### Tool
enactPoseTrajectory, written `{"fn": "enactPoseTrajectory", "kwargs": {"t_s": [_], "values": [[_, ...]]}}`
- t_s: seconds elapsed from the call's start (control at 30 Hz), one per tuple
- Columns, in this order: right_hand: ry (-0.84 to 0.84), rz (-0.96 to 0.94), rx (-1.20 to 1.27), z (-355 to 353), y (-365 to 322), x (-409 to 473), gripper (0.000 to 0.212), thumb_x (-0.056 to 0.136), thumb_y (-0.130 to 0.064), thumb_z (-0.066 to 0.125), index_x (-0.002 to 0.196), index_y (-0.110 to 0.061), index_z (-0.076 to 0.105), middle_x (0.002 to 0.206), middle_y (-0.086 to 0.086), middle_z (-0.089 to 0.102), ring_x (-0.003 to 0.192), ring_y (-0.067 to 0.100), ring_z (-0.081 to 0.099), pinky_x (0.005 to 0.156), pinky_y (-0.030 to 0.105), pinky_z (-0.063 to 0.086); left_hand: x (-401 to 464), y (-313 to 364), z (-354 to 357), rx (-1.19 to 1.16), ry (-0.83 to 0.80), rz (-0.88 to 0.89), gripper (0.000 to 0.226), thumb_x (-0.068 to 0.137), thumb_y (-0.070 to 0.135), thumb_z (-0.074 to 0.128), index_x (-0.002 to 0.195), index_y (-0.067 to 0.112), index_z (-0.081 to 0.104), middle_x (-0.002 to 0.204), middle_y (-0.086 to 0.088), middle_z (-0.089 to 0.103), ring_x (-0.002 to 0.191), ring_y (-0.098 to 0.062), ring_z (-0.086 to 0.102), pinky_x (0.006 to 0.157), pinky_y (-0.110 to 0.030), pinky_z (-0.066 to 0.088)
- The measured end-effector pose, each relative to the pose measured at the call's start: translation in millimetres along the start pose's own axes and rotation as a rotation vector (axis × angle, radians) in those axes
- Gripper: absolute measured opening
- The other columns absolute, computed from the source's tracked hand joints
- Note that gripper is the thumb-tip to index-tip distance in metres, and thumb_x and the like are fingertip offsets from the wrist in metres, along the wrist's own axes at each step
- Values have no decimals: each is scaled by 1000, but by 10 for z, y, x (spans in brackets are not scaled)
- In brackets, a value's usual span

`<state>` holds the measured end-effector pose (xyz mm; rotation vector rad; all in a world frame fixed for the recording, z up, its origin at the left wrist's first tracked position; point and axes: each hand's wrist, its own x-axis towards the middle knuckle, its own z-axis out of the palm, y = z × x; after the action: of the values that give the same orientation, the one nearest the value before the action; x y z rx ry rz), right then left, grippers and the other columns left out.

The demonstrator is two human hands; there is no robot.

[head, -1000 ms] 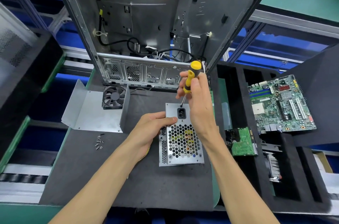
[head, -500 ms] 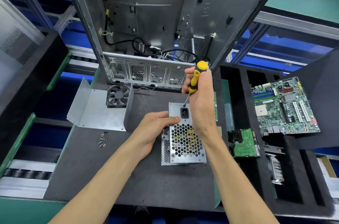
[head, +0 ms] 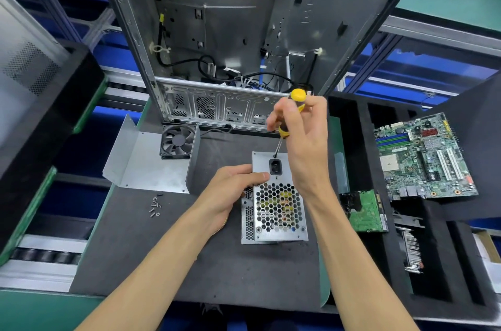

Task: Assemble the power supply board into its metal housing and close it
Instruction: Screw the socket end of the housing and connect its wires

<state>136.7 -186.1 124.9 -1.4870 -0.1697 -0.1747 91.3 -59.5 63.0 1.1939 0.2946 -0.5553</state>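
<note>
The silver power supply housing stands on the dark mat with its honeycomb grille and black power socket facing up. My left hand grips its left side, thumb on the top face beside the socket. My right hand holds a yellow-and-black screwdriver almost upright, its tip resting on a screw just above the socket. A bent metal cover plate lies to the left, with a black fan at its far end. Several small screws lie in front of the plate.
An open grey computer case stands upright behind the mat. To the right, black foam trays hold a green motherboard, a smaller green card and a finned heatsink. A black foam block sits at the left.
The view has shifted slightly. My right hand has loosened and re-set its fingers on the screwdriver handle while the tip stays at the screw. My left hand keeps its hold on the housing.
</note>
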Motion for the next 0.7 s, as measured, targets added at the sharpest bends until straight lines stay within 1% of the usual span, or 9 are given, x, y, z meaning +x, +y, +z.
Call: {"fn": "enactPoseTrajectory", "kwargs": {"t_s": [0.1, 0.17, 0.23, 0.3, 0.37, 0.43, 0.53, 0.6, 0.7], "values": [[-40, -43, 0, -8, -11, 11, 18, 102, -28, 55, 110, -16, 45, 72, -5, 54, 63, 14, 47, 64, 24, 43, 5, -4, 1, 5, 0, -2, 19, 89, 14, 71, 106, 16, 80, 100, -4, 79, 77, -3, 73, 55, -9, 48], [-63, -13, -7, -14, -4, 16, 24, 106, -37, 42, 118, -20, 54, 73, -5, 49, 67, 14, 42, 68, 28, 39, 7, -7, 3, 2, -3, -7, 19, 90, 14, 70, 106, 16, 80, 100, -4, 79, 78, -4, 73, 56, -9, 49], [-74, 50, 6, -8, -5, 13, 37, 108, -41, 33, 117, -24, 65, 78, -6, 50, 72, 13, 43, 74, 33, 39, 5, -8, 0, 5, -6, -8, 19, 90, 15, 70, 106, 17, 80, 100, -4, 79, 78, -4, 73, 56, -9, 49], [-60, 52, 20, 12, -33, 1, 32, 105, -40, 42, 109, -18, 66, 84, -3, 57, 77, 15, 52, 77, 35, 46, 2, -5, -4, 9, -13, -7, 19, 90, 16, 70, 107, 18, 80, 102, -4, 79, 81, -4, 74, 57, -9, 49], [-56, 6, 16, 27, -53, -5, 25, 100, -28, 56, 109, -5, 51, 86, 1, 62, 75, 16, 59, 74, 30, 51, 0, -2, -6, 9, -17, -7, 19, 90, 17, 70, 107, 19, 80, 103, -4, 79, 84, -5, 74, 58, -9, 49], [-72, -26, 11, 23, -52, 6, 26, 99, -22, 59, 112, -8, 42, 78, -5, 58, 67, 12, 53, 67, 24, 47, -2, 0, -2, 6, -18, -6, 19, 90, 16, 70, 106, 18, 80, 103, -4, 79, 83, -5, 74, 58, -9, 49], [-99, -15, -30, 1, -46, 16, 28, 105, -37, 43, 121, -19, 57, 74, -9, 48, 69, 12, 43, 69, 28, 40, 0, -3, 4, 6, -14, -5, 19, 90, 16, 70, 106, 18, 80, 102, -4, 79, 82, -5, 74, 57, -9, 49], [-86, 42, -7, -5, -47, 20, 37, 105, -44, 36, 110, -25, 68, 78, -7, 53, 73, 15, 47, 75, 36, 40, -2, -3, 3, 2, -11, -7, 19, 90, 15, 70, 107, 17, 80, 102, -4, 79, 81, -5, 74, 57, -9, 49], [-71, 11, 7, -6, -77, 11, 26, 104, -35, 45, 106, -13, 58, 86, 0, 63, 76, 17, 58, 75, 30, 49, 0, 0, -1, 10, -7, -5, 19, 90, 15, 70, 106, 17, 80, 101, -4, 79, 80, -4, 73, 57, -9, 49]]}}
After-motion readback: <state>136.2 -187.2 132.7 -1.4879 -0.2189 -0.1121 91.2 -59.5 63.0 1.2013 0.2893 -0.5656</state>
